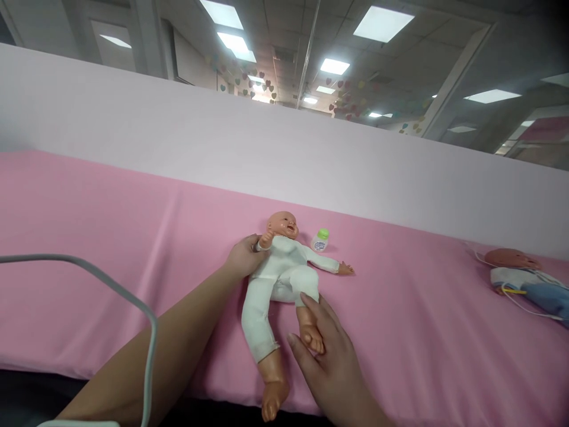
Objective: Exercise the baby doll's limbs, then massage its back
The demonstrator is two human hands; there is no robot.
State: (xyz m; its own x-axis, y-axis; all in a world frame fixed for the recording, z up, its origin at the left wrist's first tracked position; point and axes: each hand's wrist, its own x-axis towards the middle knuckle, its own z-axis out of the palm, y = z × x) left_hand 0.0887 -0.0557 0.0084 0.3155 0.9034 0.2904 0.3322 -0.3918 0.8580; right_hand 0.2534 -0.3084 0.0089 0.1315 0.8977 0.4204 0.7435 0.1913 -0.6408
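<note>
Pink sheeting (409,320) runs back to a white partition (275,154). Midway along it lies a baby doll (284,255), face up, head toward the far edge, one foot at the near edge. It looks light and soft in its cloth body, with firmer, smoother head and feet; trunk and head are best supported together. The left hand (242,256) touches its arm, grip unclear; the right hand (331,347) curves loosely around the bent leg, thumb apart. Beside the head, a green-capped bottle (319,242) carries an unreadable label.
</note>
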